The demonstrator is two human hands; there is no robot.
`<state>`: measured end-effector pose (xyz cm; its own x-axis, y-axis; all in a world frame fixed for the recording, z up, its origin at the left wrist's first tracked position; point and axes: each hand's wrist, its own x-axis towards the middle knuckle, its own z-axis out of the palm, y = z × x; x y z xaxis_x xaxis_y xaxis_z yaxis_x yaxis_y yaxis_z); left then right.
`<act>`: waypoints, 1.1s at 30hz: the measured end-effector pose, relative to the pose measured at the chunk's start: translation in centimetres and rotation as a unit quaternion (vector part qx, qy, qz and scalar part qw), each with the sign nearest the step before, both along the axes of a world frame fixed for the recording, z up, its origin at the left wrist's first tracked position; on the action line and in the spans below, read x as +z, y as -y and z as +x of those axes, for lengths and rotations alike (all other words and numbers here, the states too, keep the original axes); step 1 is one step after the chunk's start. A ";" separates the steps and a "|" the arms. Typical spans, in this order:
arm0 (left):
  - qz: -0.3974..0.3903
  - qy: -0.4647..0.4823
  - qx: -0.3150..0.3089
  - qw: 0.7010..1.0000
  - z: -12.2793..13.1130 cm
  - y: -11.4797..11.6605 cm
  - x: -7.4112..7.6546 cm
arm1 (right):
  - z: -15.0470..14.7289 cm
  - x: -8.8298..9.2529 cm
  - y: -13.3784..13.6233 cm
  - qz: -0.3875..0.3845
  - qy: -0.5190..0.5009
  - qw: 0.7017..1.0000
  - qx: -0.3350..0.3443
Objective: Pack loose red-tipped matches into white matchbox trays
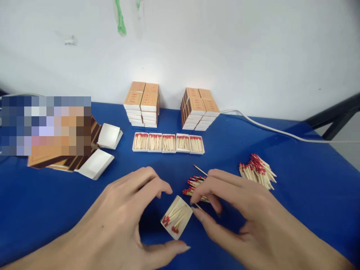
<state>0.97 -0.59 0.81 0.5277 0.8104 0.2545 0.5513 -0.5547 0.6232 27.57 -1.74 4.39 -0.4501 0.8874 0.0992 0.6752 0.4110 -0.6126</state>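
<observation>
A small white matchbox tray (184, 221) lies tilted between my hands, with several red-tipped matchsticks (172, 216) loosely inside. My left hand (123, 213) curves around the tray's left side, thumb and fingers wide apart, holding nothing. At the tray's upper right corner, my right hand (233, 210) pinches thumb and forefinger together on a thin matchstick (198, 206), mostly hidden by the fingers. Just behind those fingers is a loose pile of matchsticks (194, 184), partly covered by my right hand. One stray matchstick (200, 170) points away from it.
Filled matchbox trays (168, 151) stand in a row ahead. Behind them are two stacks of closed matchboxes (149, 101) (201, 107) near the wall. Another match pile (257, 172) lies right. White trays (97, 165) and brown sleeves (45, 159) sit left, beside a blurred patch. A white cable (270, 131) crosses the blue table (225, 150).
</observation>
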 end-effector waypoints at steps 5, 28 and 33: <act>0.018 0.003 -0.019 1.000 0.4 0.7 -0.3 | -0.2 -0.3 0.2 -0.039 0.035 0.997 0.058; -0.014 -0.026 -0.015 0.999 -0.6 -0.3 -0.1 | -1.2 -2.2 0.0 0.081 -0.005 0.995 0.054; -0.006 -0.010 -0.023 1.000 -0.7 -0.5 -0.1 | -1.6 -3.0 0.3 0.130 -0.011 0.990 0.049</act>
<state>0.31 -0.06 0.74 0.5688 0.7886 0.2336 0.5380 -0.5716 0.6196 26.02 -2.08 1.40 -0.5276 0.7827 0.3301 0.6117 0.6198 -0.4916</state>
